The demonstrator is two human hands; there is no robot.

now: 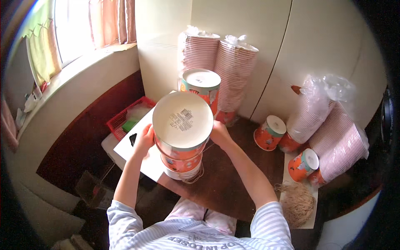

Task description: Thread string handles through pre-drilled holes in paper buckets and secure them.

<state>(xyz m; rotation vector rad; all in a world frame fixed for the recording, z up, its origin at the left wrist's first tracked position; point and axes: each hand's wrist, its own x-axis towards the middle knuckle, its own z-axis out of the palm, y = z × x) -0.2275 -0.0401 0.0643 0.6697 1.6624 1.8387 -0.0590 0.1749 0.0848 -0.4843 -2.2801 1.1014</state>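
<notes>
Upside down in front of me is a large paper bucket (182,118), its white base facing up and printed. My left hand (146,139) grips its left side, and my right hand (219,134) grips the right side; the fingers of both are partly hidden behind it. Below it, an orange patterned bucket (182,163) shows, also bottom up. Loops of thin string (193,177) hang at the lower right of this column. Just behind stands another upturned bucket (201,80) with a teal band.
Tall plastic-wrapped bucket stacks stand at the back (236,71) and right (338,139). Two upturned buckets (270,133) (303,166) sit on the right. A bundle of tan string (298,204) lies at the near right of the dark table (237,171). A red basket (114,124) is at left.
</notes>
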